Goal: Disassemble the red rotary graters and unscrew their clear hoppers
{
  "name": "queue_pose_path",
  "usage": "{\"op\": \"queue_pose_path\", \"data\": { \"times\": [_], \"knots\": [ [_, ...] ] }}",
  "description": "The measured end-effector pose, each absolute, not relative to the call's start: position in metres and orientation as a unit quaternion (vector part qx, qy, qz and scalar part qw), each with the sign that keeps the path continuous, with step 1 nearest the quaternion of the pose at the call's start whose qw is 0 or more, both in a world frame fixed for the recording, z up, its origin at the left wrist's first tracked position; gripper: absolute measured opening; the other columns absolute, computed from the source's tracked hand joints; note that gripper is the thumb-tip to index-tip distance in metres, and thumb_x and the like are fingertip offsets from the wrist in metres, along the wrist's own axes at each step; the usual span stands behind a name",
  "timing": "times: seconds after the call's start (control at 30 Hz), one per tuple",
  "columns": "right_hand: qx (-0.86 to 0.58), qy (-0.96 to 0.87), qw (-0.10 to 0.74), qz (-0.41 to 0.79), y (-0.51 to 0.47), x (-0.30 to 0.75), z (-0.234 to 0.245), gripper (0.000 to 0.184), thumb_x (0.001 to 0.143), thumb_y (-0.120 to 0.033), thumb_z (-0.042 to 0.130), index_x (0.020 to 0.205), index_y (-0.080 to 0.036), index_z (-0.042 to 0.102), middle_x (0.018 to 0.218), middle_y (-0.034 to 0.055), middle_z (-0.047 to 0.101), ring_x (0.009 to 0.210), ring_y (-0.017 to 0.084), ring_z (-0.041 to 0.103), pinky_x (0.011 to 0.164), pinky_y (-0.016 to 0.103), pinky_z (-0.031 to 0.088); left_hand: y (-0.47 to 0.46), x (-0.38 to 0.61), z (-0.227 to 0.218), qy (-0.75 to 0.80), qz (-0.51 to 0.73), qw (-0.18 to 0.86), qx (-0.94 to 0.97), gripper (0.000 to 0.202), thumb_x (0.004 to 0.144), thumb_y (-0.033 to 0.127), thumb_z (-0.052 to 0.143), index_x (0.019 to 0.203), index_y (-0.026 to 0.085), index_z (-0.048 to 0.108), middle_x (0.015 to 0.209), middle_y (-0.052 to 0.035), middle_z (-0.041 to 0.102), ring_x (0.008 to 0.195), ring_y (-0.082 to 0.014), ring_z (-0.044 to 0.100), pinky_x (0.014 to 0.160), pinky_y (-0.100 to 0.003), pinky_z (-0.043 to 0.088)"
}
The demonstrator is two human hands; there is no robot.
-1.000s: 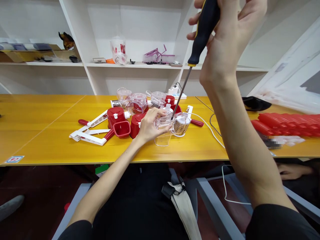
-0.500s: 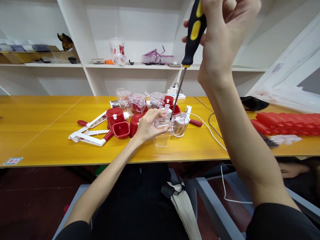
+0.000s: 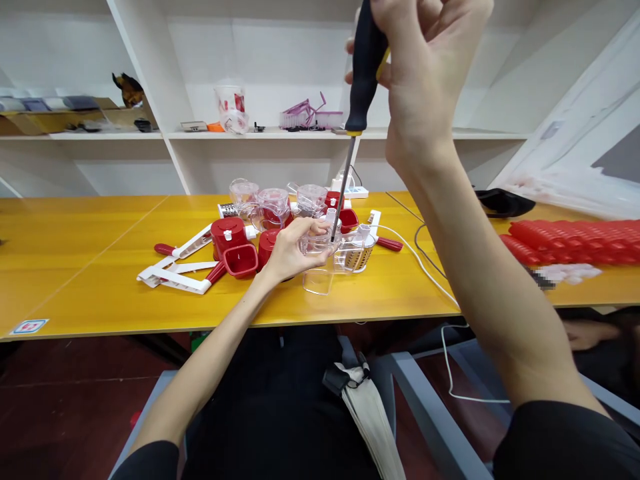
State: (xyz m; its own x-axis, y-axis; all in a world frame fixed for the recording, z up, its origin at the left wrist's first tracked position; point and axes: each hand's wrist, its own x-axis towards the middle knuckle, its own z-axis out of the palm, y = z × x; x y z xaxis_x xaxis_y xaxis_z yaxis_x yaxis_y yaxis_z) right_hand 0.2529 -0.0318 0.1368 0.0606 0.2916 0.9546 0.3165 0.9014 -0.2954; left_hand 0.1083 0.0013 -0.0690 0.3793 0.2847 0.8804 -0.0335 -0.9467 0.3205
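Note:
My left hand (image 3: 287, 250) is closed round a clear plastic housing (image 3: 320, 267) that rests on the yellow table (image 3: 90, 267). My right hand (image 3: 425, 73) is raised high and grips the black and yellow handle of a screwdriver (image 3: 357, 87). Its thin shaft slants down and its tip sits in the top of the clear housing, close to my left fingers. A metal grater drum (image 3: 357, 257) lies against the housing's right side.
Red plastic bodies (image 3: 231, 235), clear cups (image 3: 273, 203) and white handles with red grips (image 3: 173, 270) lie in a heap behind and left of my left hand. A white cable (image 3: 425, 263) runs off the table edge. Red trays (image 3: 570, 240) lie at right. Shelves stand behind.
My right hand and the screwdriver handle have shifted left and the handle has turned, its yellow stripe now mostly hidden. The tip stays in the clear housing, and my left hand keeps its hold.

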Motion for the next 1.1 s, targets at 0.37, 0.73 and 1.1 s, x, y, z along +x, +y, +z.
{"op": "queue_pose_path", "data": {
  "times": [0.37, 0.73, 1.1],
  "knots": [
    [-0.146, -0.658, 0.739, 0.003, -0.0284, 0.2507, 0.136, 0.051, 0.069, -0.057, 0.078, 0.095, -0.02, 0.054, 0.062, -0.0053, 0.038, 0.054, -0.001, 0.04, 0.047, 0.015, 0.04, 0.0017, 0.1083, -0.0699, 0.097, 0.545, 0.166, 0.816, 0.027, 0.072, 0.025, 0.075, 0.091, 0.021, 0.056, 0.109, -0.0064, 0.075, 0.112, -0.0234, 0.072, 0.098, -0.042, 0.057],
    [-0.172, -0.632, 0.755, 0.022, -0.0315, 0.2477, 0.1355, 0.072, 0.051, -0.069, 0.077, 0.099, -0.019, 0.055, 0.071, -0.0059, 0.048, 0.055, -0.002, 0.041, 0.042, 0.014, 0.043, 0.0003, 0.1086, -0.0685, 0.086, 0.549, 0.171, 0.813, 0.025, 0.073, 0.022, 0.075, 0.09, 0.021, 0.057, 0.109, -0.0067, 0.076, 0.112, -0.0237, 0.072, 0.097, -0.042, 0.057],
    [-0.21, -0.639, 0.74, 0.03, -0.0322, 0.25, 0.1312, 0.058, 0.074, -0.069, 0.063, 0.105, -0.023, 0.046, 0.077, -0.0046, 0.054, 0.071, 0.004, 0.062, 0.048, 0.014, 0.048, 0.0006, 0.1086, -0.0689, 0.099, 0.541, 0.181, 0.815, 0.024, 0.073, 0.026, 0.074, 0.089, 0.021, 0.056, 0.109, -0.006, 0.076, 0.113, -0.0236, 0.071, 0.097, -0.043, 0.057]
  ]
}}
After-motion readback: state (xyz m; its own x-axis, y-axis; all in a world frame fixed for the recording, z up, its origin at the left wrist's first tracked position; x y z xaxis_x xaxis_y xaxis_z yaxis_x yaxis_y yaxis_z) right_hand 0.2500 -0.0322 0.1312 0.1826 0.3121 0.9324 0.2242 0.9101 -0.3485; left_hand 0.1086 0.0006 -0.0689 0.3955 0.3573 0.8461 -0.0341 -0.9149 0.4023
